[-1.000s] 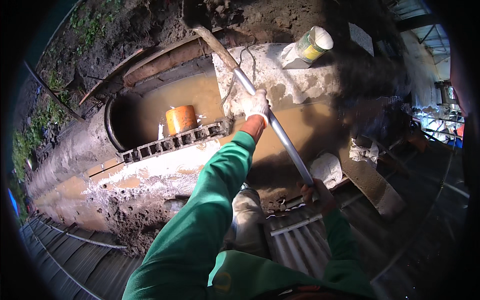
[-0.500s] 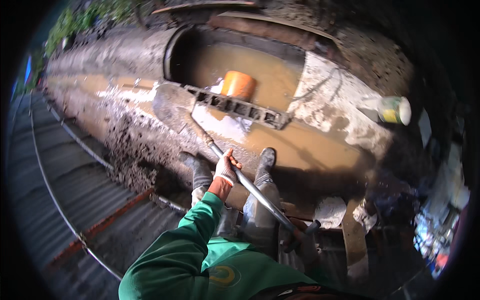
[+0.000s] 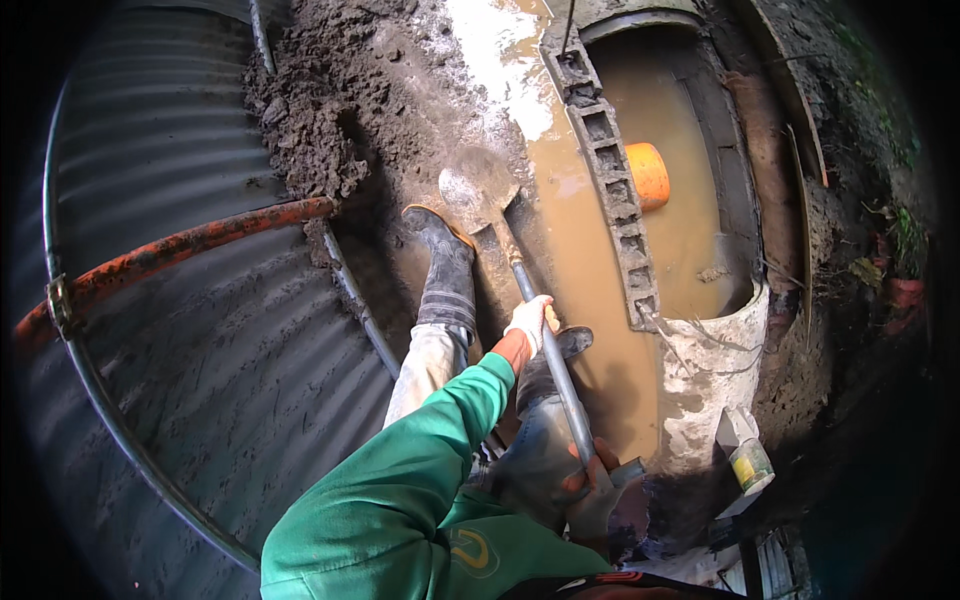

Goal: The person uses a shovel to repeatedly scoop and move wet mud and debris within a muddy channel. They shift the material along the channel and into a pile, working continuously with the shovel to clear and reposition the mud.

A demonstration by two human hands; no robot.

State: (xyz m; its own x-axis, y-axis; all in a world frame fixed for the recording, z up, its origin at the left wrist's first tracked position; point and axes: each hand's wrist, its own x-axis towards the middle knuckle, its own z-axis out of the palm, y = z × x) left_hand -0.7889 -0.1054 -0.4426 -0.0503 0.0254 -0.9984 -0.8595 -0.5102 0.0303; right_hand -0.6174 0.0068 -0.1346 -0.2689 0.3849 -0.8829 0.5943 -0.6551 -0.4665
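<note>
- Landmark: the hollow-block row (image 3: 620, 190); all places told from it.
- Shovel (image 3: 526, 281): left of the row, across a strip of muddy water (image 3: 590, 320). Blade (image 3: 478, 188) low over the mud; can't tell if it bears on it.
- Left hand (image 3: 531, 322), gloved: left of the row's near end, wrapped round the mid-shaft.
- Right hand (image 3: 592, 475): below the row's near end, in shade, closed round the shaft by the handle end; finger detail murky.
- Toe risk: left boot (image 3: 445, 262), left of the row, is just beside the blade. A short or crooked thrust could catch it.
- Slip risk: right boot (image 3: 573, 342), nearer the row, is by the water's edge, partly behind the shaft. Slick mud could take that foot.
- Block risk: a wide swing rightward could knock the row; chips or a shifted block might follow. Orange bucket (image 3: 648, 177) just beyond it could get bumped too.
- Grip risk: if the glove's wet, the shaft might twist under a loaded blade.
- Snag risk: metal rail (image 3: 355, 285), farther left of the row, could catch a leg stepping back.
</note>
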